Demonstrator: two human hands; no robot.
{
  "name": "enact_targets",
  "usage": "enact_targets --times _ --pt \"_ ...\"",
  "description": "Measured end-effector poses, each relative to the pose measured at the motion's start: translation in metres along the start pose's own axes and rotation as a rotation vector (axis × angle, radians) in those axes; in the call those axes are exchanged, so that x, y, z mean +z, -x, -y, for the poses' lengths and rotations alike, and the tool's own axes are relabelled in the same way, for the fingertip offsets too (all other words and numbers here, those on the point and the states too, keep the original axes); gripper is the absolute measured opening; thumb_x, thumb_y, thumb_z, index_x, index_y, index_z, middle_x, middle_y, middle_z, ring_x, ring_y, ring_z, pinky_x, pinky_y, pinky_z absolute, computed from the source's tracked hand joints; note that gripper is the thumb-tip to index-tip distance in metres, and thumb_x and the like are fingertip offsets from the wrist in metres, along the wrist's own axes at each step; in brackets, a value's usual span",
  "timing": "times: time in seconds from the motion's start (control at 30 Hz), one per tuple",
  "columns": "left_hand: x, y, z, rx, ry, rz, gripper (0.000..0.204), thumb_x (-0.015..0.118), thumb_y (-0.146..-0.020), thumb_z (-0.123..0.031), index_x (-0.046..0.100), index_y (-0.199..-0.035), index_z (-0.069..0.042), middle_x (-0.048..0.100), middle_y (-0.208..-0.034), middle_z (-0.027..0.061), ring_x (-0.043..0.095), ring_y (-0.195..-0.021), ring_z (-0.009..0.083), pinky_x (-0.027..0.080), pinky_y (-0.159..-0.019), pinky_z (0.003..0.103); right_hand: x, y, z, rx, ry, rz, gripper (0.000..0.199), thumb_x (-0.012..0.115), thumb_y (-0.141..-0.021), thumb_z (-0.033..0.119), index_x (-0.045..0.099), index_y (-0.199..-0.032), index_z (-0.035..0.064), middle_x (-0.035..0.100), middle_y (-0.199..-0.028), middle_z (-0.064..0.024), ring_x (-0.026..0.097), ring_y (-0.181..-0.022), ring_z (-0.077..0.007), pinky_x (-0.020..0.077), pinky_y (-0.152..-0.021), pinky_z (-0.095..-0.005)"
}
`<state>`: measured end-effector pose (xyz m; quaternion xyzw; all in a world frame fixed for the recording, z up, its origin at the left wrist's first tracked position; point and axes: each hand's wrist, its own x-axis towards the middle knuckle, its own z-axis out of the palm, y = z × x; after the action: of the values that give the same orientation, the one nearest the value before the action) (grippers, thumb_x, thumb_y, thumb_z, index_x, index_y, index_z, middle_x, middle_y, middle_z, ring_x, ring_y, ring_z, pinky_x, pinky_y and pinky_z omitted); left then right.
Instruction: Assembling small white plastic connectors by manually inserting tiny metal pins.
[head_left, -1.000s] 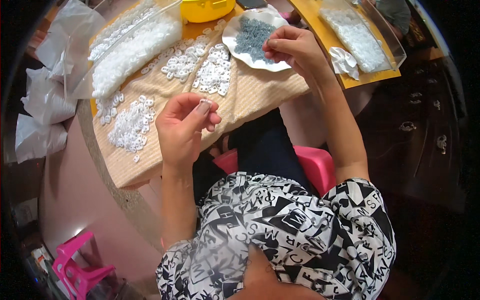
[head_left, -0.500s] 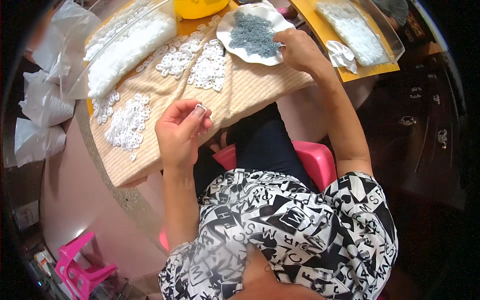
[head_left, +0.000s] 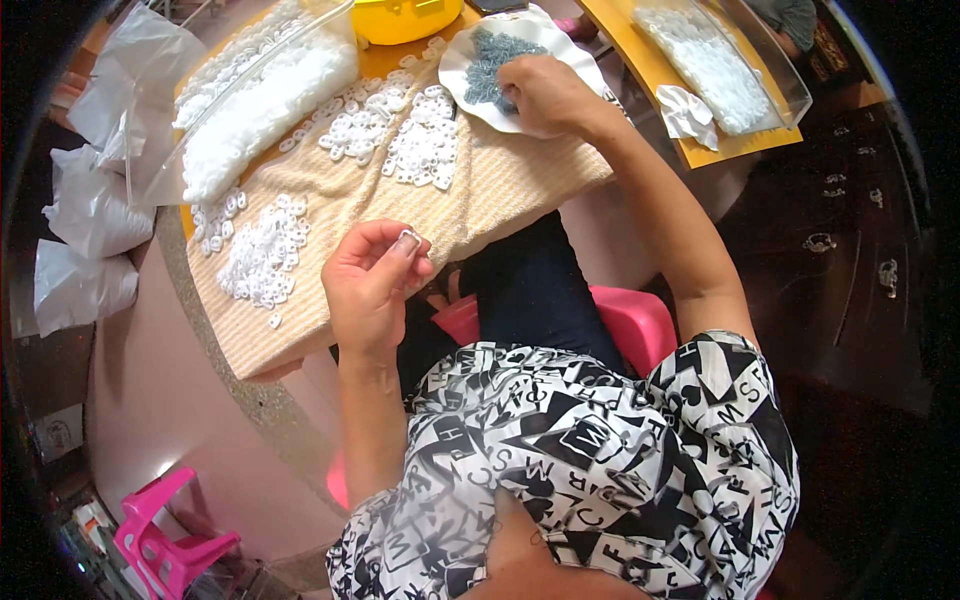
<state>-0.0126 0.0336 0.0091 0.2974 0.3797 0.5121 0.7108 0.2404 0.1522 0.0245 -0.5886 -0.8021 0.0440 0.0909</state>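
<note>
My left hand (head_left: 372, 285) is raised in front of the table's near edge, thumb and forefinger pinched on a small white plastic piece (head_left: 408, 236), mostly covered by the fingertips. My right hand (head_left: 548, 95) reaches over a white wavy-rimmed plate (head_left: 455, 72) and dips into a pile of small grey-blue pieces (head_left: 495, 62). Its fingers are bent and closed at the pile; the fingertips are hidden behind the hand. Left of the plate, small white oval pieces with holes lie in heaps: one heap (head_left: 422, 140) beside the plate, another heap (head_left: 265, 255) farther left.
A clear bin (head_left: 270, 110) of white pieces stands at the far left, a yellow container (head_left: 405, 20) behind. On the right are another clear bin (head_left: 705, 70) and crumpled white paper (head_left: 686, 115). A striped cloth (head_left: 520, 175) covers the table. White bags (head_left: 90, 210) stand left.
My right hand has moved left from the plate's right rim to over the middle of the pile. My left hand keeps its pinch, nearly still; the whole view has shifted slightly.
</note>
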Motion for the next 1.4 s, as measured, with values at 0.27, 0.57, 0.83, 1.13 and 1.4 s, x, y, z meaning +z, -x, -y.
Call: enact_targets --times 0.27,0.57,0.83,1.13,1.4 --pt "0.004 0.002 -0.003 -0.006 0.028 0.019 0.011 0.055 -0.078 0.002 0.055 -0.088 0.002 0.06 -0.075 0.0114 0.058 -0.059 0.0134 0.045 -0.051 0.019 -0.021 0.014 -0.015 0.198 -0.714 -0.044 0.015 0.054 -0.083 0.014 0.055 -0.08 -0.0012 0.052 -0.064 -0.0009 0.049 -0.061 -0.0063 0.0396 -0.054 -0.0221" --pt "0.011 0.007 0.002 -0.043 0.078 0.1 0.013 0.056 -0.079 0.001 0.056 -0.092 0.003 0.06 -0.077 0.0115 0.058 -0.061 0.0129 0.044 -0.052 0.02 -0.015 0.026 -0.009 0.25 -1.092 -0.055 0.011 0.053 -0.076 0.0 0.057 -0.086 -0.003 0.053 -0.067 -0.0021 0.046 -0.057 -0.0074 0.0382 -0.053 -0.019" --pt "-0.005 0.003 0.01 0.04 0.105 0.087 0.019 0.053 -0.079 0.001 0.054 -0.098 0.005 0.058 -0.086 0.0145 0.056 -0.069 0.0166 0.044 -0.057 0.022 -0.012 0.039 0.015 0.175 -1.196 -0.102 0.015 0.058 -0.071 0.004 0.062 -0.085 -0.0019 0.056 -0.067 -0.0022 0.05 -0.057 -0.0067 0.0403 -0.052 -0.0188" --pt "0.006 0.014 0.012 0.039 0.143 0.113 0.017 0.054 -0.08 0.003 0.053 -0.096 0.007 0.06 -0.083 0.0153 0.061 -0.069 0.0172 0.048 -0.056 0.021 0.008 0.084 0.106 0.115 -1.49 0.075 0.009 0.056 -0.079 0.008 0.058 -0.083 -0.0005 0.056 -0.068 -0.0013 0.05 -0.06 -0.0061 0.0419 -0.053 -0.0196" --pt "0.01 0.018 0.014 0.062 0.123 0.131 0.016 0.054 -0.08 0.003 0.054 -0.095 0.007 0.061 -0.082 0.0153 0.061 -0.068 0.0177 0.048 -0.056 0.022 0.006 0.094 0.116 0.088 -1.39 0.049 0.008 0.052 -0.08 0.005 0.056 -0.083 -0.0027 0.056 -0.07 -0.0033 0.051 -0.063 -0.0068 0.0445 -0.059 -0.021"
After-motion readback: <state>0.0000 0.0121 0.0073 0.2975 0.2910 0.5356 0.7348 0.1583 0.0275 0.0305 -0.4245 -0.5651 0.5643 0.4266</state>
